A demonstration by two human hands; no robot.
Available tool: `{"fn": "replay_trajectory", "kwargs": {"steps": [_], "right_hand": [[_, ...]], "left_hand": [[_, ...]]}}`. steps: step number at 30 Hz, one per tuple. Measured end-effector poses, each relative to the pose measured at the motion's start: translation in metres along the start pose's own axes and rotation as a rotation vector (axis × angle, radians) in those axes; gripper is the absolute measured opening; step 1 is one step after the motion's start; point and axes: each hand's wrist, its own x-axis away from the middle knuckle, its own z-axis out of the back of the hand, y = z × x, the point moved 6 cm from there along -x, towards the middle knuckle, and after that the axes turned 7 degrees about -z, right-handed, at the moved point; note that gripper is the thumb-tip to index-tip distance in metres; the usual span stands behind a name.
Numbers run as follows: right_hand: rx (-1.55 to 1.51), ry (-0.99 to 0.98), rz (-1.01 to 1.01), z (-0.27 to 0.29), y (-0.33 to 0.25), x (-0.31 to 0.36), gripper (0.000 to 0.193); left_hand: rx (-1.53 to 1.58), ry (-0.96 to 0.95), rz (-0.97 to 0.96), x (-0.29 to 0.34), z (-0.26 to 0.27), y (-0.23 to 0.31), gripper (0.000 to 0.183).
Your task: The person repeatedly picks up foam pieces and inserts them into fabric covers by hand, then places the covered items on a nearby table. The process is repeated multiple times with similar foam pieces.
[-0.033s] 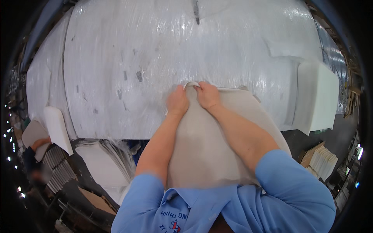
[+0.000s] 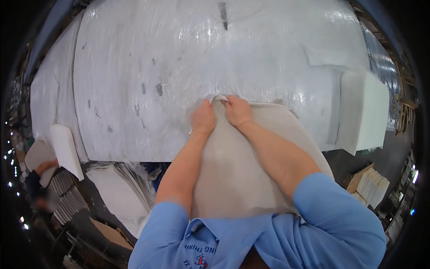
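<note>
A beige fabric-covered cushion (image 2: 237,170) stretches from my chest to the near part of the plastic-wrapped table. Its far edge is bunched up between my two hands. My left hand (image 2: 203,117) grips the edge with the fingers curled. Close beside it, my right hand (image 2: 238,111) is closed on the same edge. A short pale strip of the edge (image 2: 219,97) arches up between the thumbs. The fingers' undersides and whatever lies beneath the cushion are hidden.
Shiny clear film covers the wide table (image 2: 179,54). White foam pads (image 2: 371,112) stand at its right side, and another white pad (image 2: 67,150) leans at the left. White sheets (image 2: 118,188) are stacked below the near edge. A person's arm (image 2: 47,166) shows at far left.
</note>
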Motion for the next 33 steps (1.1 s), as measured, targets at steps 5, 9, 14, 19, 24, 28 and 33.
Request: {"fn": "replay_trajectory", "kwargs": {"steps": [5,9,14,19,24,28,33], "right_hand": [[0.121,-0.254,0.014,0.009,-0.001,-0.004,0.037],[0.476,-0.524,0.130,0.076,0.019,-0.010,0.044],[0.464,-0.388,-0.076,0.155,0.100,-0.017,0.040],[0.271,-0.087,-0.170,0.143,0.117,-0.021,0.037],[0.125,0.019,-0.296,0.137,0.107,-0.015,0.033],[0.067,0.114,-0.255,0.133,0.114,-0.021,0.031],[-0.004,0.128,-0.267,0.120,0.119,-0.036,0.030]], "left_hand": [[0.026,0.033,-0.058,0.009,0.015,0.004,0.027],[0.159,-0.012,-0.080,0.030,0.034,0.011,0.034],[0.149,-0.241,-0.015,0.052,0.033,-0.003,0.044],[0.023,-0.223,0.198,0.036,0.014,-0.009,0.048],[-0.123,0.112,0.237,0.038,0.011,-0.001,0.047],[-0.061,0.189,0.252,0.034,0.015,0.005,0.049],[-0.058,0.223,0.251,0.023,0.011,-0.004,0.050]]}}
